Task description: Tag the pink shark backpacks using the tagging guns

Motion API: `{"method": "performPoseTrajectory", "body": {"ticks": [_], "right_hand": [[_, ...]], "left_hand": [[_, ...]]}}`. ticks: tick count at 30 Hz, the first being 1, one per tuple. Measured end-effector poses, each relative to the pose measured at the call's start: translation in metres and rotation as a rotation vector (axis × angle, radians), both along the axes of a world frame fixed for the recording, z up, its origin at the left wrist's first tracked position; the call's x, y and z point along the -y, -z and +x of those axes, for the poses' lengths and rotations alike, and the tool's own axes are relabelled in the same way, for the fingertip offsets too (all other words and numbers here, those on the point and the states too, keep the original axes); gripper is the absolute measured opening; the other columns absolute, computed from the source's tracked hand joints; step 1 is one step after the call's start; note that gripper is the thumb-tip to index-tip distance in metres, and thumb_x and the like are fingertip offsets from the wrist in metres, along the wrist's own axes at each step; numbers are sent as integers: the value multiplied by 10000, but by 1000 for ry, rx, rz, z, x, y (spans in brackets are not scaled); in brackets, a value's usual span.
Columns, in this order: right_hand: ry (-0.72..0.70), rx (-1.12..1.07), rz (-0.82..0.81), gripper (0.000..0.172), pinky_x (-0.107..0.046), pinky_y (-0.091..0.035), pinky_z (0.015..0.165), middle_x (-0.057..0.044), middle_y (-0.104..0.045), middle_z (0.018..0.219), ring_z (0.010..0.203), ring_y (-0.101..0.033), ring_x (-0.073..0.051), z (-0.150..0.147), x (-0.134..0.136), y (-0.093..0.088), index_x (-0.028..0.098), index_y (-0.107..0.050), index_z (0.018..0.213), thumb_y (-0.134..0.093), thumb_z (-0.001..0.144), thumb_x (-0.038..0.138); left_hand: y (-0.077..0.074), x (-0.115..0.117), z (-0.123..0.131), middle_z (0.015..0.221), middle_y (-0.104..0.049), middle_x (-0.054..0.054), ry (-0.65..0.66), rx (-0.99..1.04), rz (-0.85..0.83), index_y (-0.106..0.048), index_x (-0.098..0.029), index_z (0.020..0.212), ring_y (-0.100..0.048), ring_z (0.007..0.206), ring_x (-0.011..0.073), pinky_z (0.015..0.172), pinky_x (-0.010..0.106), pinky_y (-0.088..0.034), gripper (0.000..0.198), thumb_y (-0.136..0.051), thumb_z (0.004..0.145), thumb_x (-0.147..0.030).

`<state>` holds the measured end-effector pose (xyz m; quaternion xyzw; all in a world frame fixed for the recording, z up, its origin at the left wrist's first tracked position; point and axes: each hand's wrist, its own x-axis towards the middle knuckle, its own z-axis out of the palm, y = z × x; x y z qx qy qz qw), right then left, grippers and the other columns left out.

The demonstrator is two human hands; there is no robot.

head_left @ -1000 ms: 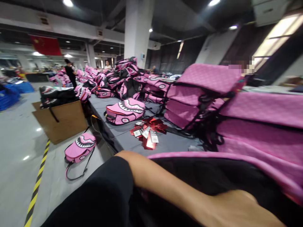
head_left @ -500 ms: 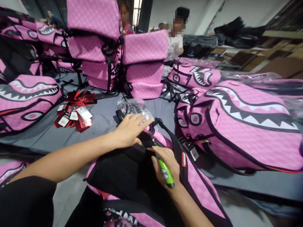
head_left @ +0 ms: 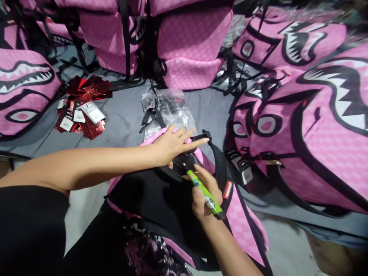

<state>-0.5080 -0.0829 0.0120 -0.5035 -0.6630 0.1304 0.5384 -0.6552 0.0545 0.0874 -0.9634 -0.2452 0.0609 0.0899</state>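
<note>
A black and pink backpack (head_left: 161, 199) lies across my lap and the near table edge, its black panel facing up. My left hand (head_left: 174, 147) rests on the backpack's upper end with its fingers stretched out; the thumb is partly hidden. My right hand (head_left: 208, 191) is closed around a green pen-shaped tool (head_left: 202, 188) with a dark rear end and a small pale tip. That tip points toward the black cloth just below my left hand; whether it touches, I cannot tell. A black shoulder strap (head_left: 218, 161) runs beside my right hand, near a red label (head_left: 228, 189).
A clear plastic bag (head_left: 172, 109) lies beyond the backpack. Red tags (head_left: 86, 111) are bunched on the grey table cover (head_left: 120, 115) at left. Stacked pink bags (head_left: 192, 42) stand at the back. A large shark-mouth bag (head_left: 316, 126) occupies the right, another pink bag (head_left: 25, 92) the left.
The view has tipped downward, so the people behind are out of frame. My right hand's grip has shifted, showing more of the green tool. My left hand's fingers now lie flatter and point more rightward.
</note>
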Motion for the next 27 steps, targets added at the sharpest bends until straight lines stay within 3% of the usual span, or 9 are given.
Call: {"method": "performPoseTrajectory", "body": {"ticks": [2,4,8,12,18,27], "right_hand": [[63,1,-72,413,-352,-572,696,-61,-726,922,778,-718,-216,3,1,-1,198,-507,1326,-546,934,321],[40,85,-110,345,-327,-582,718,-44,-738,916,781,-724,-200,11,2,-8,216,-548,1238,-598,900,259],[-112,273,-214,231,-319,-569,812,-49,-741,1021,895,-719,-188,31,-2,-37,225,-622,1123,-623,893,206],[-176,339,-350,175,-344,-550,873,-52,-737,1054,990,-698,-202,39,-14,-57,219,-674,1074,-638,905,248],[-255,448,-348,164,-376,-543,819,-62,-753,999,912,-716,-214,33,-30,-52,191,-700,1023,-632,907,285],[-76,373,-302,179,-383,-568,823,-71,-757,975,899,-714,-214,15,-26,-41,186,-712,1004,-649,905,321]], "left_hand": [[0,0,3,1534,-362,200,-31,-12,-5,3,-216,1590,-452,1274,346,1033,465,-349,1171,-759,756,-523],[1,-1,5,1483,-426,189,-38,1,-1,-45,-193,1590,-452,1257,334,1034,448,-336,1069,-708,809,-500],[4,-2,9,1491,-418,170,-60,26,2,-152,-183,1579,-436,1264,330,1056,456,-316,955,-670,835,-484],[8,-2,15,1499,-411,156,-108,40,-11,-183,-183,1571,-409,1300,336,1074,471,-313,953,-684,812,-469],[9,-3,17,1484,-424,165,-122,50,-23,-238,-145,1553,-425,1281,341,1072,476,-320,844,-642,844,-365],[4,-10,14,1498,-412,147,-97,62,-181,-266,-160,1536,-395,1317,364,1093,470,-285,792,-617,838,-289]]}}
